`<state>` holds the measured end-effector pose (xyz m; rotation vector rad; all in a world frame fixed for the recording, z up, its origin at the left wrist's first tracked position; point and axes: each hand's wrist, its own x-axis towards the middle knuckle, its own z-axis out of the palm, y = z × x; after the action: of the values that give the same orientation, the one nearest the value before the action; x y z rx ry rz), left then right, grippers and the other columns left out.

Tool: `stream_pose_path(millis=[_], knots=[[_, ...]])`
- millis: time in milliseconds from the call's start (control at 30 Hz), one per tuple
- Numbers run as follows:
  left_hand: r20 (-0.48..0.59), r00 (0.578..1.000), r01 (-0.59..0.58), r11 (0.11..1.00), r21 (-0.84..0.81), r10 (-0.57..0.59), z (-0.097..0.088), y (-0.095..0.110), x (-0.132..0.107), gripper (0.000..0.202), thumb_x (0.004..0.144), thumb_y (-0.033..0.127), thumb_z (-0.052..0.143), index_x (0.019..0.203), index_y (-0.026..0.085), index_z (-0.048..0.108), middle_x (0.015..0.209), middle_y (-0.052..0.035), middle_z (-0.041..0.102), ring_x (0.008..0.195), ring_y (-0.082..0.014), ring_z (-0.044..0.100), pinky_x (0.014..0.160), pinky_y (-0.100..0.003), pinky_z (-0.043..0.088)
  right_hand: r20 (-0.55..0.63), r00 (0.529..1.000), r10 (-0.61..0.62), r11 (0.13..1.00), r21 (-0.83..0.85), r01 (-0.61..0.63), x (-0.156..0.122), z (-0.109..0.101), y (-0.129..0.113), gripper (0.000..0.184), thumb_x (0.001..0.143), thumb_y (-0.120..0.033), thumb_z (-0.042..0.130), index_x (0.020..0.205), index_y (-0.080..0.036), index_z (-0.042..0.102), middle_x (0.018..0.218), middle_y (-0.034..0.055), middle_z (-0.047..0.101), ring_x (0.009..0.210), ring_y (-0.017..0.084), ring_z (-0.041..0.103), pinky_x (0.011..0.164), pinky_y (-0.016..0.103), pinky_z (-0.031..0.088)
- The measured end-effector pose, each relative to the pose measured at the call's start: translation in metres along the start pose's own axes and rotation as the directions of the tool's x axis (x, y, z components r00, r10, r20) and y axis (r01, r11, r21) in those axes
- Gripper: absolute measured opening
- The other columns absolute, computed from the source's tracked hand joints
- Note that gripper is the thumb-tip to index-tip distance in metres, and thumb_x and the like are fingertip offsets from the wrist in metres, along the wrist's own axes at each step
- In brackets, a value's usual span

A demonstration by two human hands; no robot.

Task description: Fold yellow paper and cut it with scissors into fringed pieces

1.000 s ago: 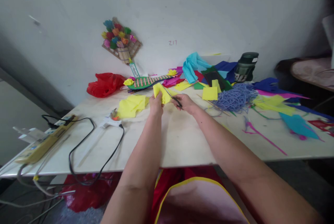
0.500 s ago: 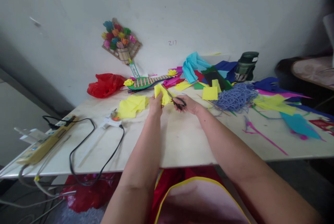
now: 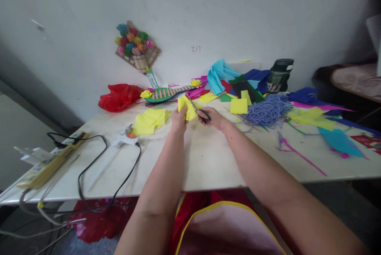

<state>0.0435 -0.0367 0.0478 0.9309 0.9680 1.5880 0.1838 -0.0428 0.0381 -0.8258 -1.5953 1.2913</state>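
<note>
Pinched in my left hand (image 3: 179,119) is a piece of yellow crepe paper (image 3: 191,113), held up over the middle of the table. My right hand (image 3: 214,118) grips a pair of scissors (image 3: 204,116) by the dark handles. The blades point up and left, lying against the paper's right side; whether they are parted is too small to tell. Left of my left hand, more yellow crepe paper (image 3: 150,121) lies in a loose heap. Yellow paper squares (image 3: 238,106) rest to the right, beyond my right hand.
A glue gun (image 3: 124,139) with its black cord and a power strip (image 3: 53,163) lie on the left. Purple-blue string (image 3: 266,111), coloured paper scraps and a dark green bottle (image 3: 279,75) occupy the right. At the back sit a red plastic bag (image 3: 119,97) and a decorated green sole-shaped piece (image 3: 166,93).
My left hand and the yellow paper have shifted very slightly right. The scissors stay against the paper, their handles looking a little closer together. The whole view has drifted slightly.
</note>
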Motion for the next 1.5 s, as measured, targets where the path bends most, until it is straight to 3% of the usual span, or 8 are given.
stream_pose_path(millis=[167,400,1033,1233,1500], knots=[[0.012,1.0,-0.014,1.0,0.01,0.014,0.0,0.0,0.0,0.015,0.065,0.027,0.061,0.069,0.016,0.052,0.051,0.0045,0.043,0.035,-0.004,0.035,0.033,-0.017,0.018,-0.039,0.999,0.009,0.999,0.034,-0.008,0.0,0.001,-0.002,0.027,0.067,-0.04,0.059,0.061,-0.016,0.048,0.047,-0.0043,0.049,0.033,0.004,0.04,0.029,0.017,0.018],[0.03,0.999,-0.012,1.0,0.002,0.012,0.0,0.001,-0.001,0.018,0.064,0.028,0.062,0.07,0.016,0.051,0.052,0.004,0.045,0.035,-0.004,0.036,0.032,-0.017,0.017,-0.083,0.996,0.01,0.997,0.078,-0.003,0.005,0.002,0.004,0.025,0.062,-0.038,0.065,0.066,-0.015,0.054,0.047,-0.0051,0.046,0.037,0.004,0.039,0.033,0.016,0.028],[0.048,0.999,-0.018,1.0,-0.005,0.019,0.0,0.002,-0.001,0.019,0.064,0.028,0.061,0.07,0.015,0.049,0.05,0.0048,0.042,0.035,-0.0039,0.034,0.034,-0.018,0.017,-0.132,0.991,-0.008,0.997,0.078,0.019,0.01,0.004,0.005,0.031,0.06,-0.036,0.067,0.079,-0.012,0.062,0.046,-0.0063,0.044,0.037,0.004,0.035,0.032,0.016,0.027],[0.03,1.0,-0.008,1.0,-0.007,0.008,-0.002,0.001,0.002,0.021,0.063,0.03,0.063,0.072,0.015,0.05,0.05,0.005,0.042,0.035,-0.0037,0.034,0.034,-0.018,0.016,-0.144,0.99,0.001,0.997,0.072,0.01,0.008,0.007,0.003,0.028,0.058,-0.034,0.069,0.074,-0.012,0.061,0.045,-0.0063,0.044,0.036,0.004,0.036,0.031,0.016,0.028],[0.064,0.998,-0.006,1.0,0.004,0.006,-0.002,0.0,0.001,0.021,0.063,0.029,0.063,0.071,0.015,0.05,0.05,0.0049,0.042,0.035,-0.004,0.034,0.033,-0.018,0.015,-0.078,0.997,0.01,0.995,0.099,-0.002,0.002,0.006,-0.004,0.029,0.066,-0.041,0.063,0.061,-0.014,0.051,0.046,-0.0043,0.048,0.035,0.004,0.04,0.031,0.016,0.029]])
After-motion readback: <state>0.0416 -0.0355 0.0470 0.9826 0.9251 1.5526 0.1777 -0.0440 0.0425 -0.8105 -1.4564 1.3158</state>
